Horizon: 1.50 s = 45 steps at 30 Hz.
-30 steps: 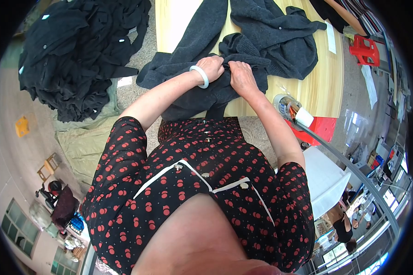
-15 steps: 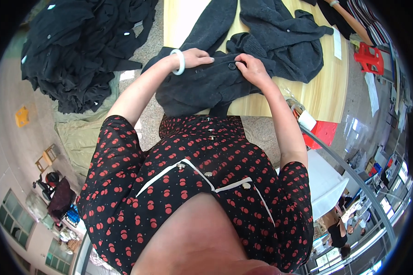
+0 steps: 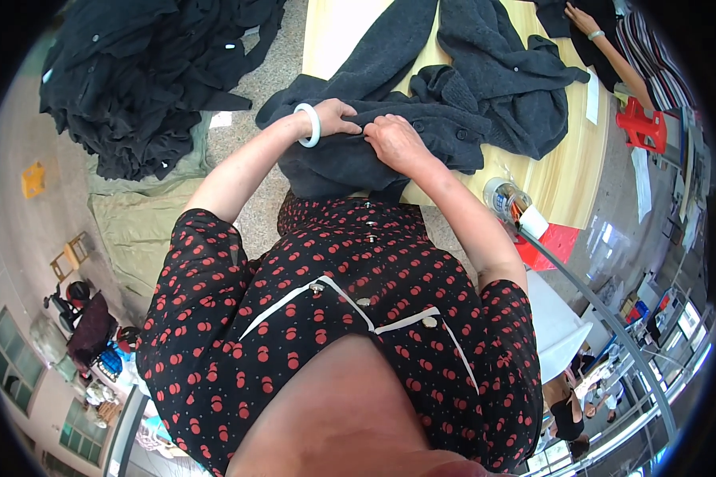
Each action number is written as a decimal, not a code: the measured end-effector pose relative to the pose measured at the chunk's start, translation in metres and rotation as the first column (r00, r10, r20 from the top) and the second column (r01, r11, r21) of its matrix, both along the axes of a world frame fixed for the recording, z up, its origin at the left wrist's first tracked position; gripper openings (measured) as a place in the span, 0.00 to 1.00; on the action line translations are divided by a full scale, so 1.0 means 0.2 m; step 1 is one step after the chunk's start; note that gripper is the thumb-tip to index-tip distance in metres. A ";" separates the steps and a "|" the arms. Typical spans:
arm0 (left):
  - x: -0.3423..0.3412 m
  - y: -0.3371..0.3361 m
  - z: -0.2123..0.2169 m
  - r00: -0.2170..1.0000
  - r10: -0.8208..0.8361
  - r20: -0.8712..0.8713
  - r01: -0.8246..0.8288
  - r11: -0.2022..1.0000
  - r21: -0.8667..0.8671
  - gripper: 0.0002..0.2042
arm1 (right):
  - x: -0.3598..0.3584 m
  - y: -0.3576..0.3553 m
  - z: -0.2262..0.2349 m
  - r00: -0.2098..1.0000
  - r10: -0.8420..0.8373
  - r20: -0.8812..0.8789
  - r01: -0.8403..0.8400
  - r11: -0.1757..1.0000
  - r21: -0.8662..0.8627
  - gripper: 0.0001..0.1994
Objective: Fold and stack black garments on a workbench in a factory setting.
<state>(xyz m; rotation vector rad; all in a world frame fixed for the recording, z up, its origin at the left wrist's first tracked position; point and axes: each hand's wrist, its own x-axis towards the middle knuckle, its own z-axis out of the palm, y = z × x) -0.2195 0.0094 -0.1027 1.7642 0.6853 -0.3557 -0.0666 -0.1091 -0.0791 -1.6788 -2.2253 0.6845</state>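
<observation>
A dark grey buttoned knit jacket lies across the near edge of the wooden-topped table, its lower part hanging toward my body. My left hand, with a pale bangle on the wrist, has thumb and fingers closed on the buttoned edge. Close beside it, my right hand pinches the same edge, its fingertips almost meeting the left thumb. A dark round button shows to the right of my hands. Whatever lies under my right fingers is hidden. The sleeves and a bunched part of the garment stretch toward the far side.
A large heap of dark garments lies on the left, over olive cloth. At the table's right edge stands a clear jar beside a white cup. A red stool and a co-worker's arm appear far right.
My right hand has slid left along the buttoned edge, uncovering the button, and now sits near my left hand. The left hand has changed its grip slightly. The whole view has shifted a little.
</observation>
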 end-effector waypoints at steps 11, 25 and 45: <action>0.03 -0.08 -0.01 0.966 0.236 0.103 -0.243 0.968 0.061 0.13 | -0.02 0.00 0.03 0.965 -0.217 -0.145 0.223 0.974 0.030 0.05; 0.04 -0.13 0.06 0.999 0.038 0.023 -0.043 0.962 0.270 0.16 | -0.02 -0.04 0.00 0.986 -0.157 0.058 0.139 0.961 0.238 0.02; 0.04 -0.23 0.02 0.981 -0.036 0.192 -0.099 0.758 0.645 0.05 | 0.01 -0.03 0.00 0.990 -0.076 0.119 0.050 0.977 0.207 0.01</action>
